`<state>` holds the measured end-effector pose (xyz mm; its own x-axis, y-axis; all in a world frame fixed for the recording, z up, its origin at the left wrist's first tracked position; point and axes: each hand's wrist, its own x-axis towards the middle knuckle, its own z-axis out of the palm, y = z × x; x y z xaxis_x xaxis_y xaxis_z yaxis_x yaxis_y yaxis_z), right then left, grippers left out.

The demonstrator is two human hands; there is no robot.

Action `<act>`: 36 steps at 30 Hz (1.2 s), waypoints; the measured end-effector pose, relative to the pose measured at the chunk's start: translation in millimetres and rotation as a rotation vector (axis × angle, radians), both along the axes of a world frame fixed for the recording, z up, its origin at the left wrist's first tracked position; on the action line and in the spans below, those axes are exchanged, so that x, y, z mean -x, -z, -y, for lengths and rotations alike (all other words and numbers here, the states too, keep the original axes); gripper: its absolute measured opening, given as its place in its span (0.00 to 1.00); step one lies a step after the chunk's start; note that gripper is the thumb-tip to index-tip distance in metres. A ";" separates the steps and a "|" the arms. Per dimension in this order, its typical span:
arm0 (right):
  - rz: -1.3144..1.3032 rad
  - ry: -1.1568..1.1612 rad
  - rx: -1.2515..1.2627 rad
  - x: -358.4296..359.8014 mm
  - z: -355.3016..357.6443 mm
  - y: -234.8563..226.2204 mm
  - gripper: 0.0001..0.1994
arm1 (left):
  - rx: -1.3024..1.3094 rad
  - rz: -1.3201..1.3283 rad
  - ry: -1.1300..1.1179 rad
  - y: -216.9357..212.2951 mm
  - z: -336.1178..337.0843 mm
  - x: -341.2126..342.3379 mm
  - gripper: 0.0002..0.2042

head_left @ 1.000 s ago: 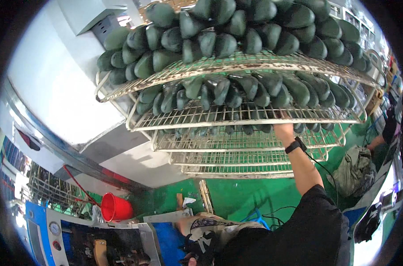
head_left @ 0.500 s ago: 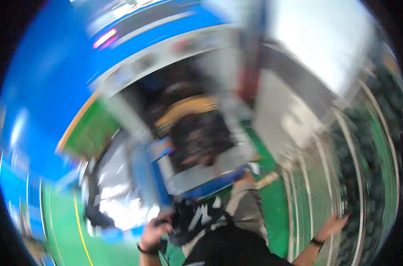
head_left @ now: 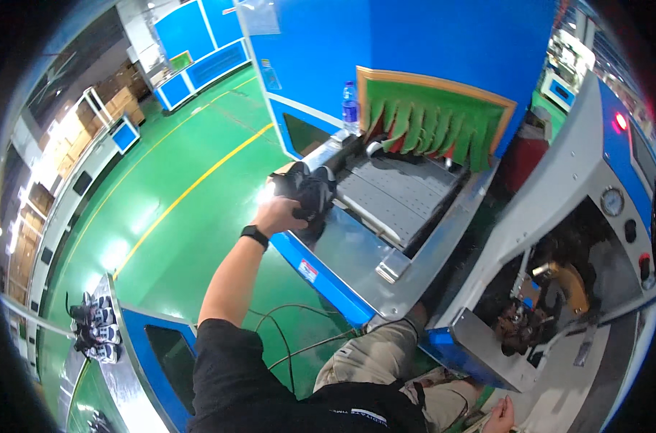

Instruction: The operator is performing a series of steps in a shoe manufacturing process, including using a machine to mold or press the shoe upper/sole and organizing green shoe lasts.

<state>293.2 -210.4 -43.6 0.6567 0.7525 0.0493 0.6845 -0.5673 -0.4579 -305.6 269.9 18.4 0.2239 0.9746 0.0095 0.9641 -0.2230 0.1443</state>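
Note:
My left hand [head_left: 276, 216] is closed around a black shoe [head_left: 315, 198] at the near left corner of a metal-topped conveyor table [head_left: 346, 263]. Another dark shoe [head_left: 290, 180] appears pressed against it, partly hidden; I cannot tell if the fingers hold both. The shoes sit by the end of the grey perforated belt [head_left: 393, 189]. Low at the right, by the base of a machine, my right hand [head_left: 500, 417] hangs with its fingers loosely apart and nothing visible in it.
Green strip curtains [head_left: 436, 119] cover the opening of a blue machine; a bottle [head_left: 349, 107] stands beside it. At right is a press machine [head_left: 552, 209] with a gauge and red light. Cables [head_left: 288, 339] lie on the floor. Several shoes [head_left: 100, 328] stand on a rack at lower left.
My view has swung left from the press machine to the conveyor table. My left hand has reached forward with the black shoe to the table's corner. My right hand is lower, nearer the press machine.

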 end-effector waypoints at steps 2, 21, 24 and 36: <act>-0.153 0.010 0.134 10.5 -16.7 -3.9 0.19 | -0.028 -0.051 0.019 1.9 -2.4 -2.2 0.20; -0.307 -1.127 0.284 138.4 -132.7 90.0 0.17 | -0.058 -0.224 -1.016 -68.3 619.3 251.8 0.22; -0.347 -1.046 0.273 143.6 -128.3 94.6 0.18 | -0.250 -0.432 -1.346 -94.9 718.5 270.8 0.20; -0.411 -0.748 0.064 152.6 -80.8 134.2 0.17 | -0.295 -0.773 -1.483 7.0 634.0 415.3 0.18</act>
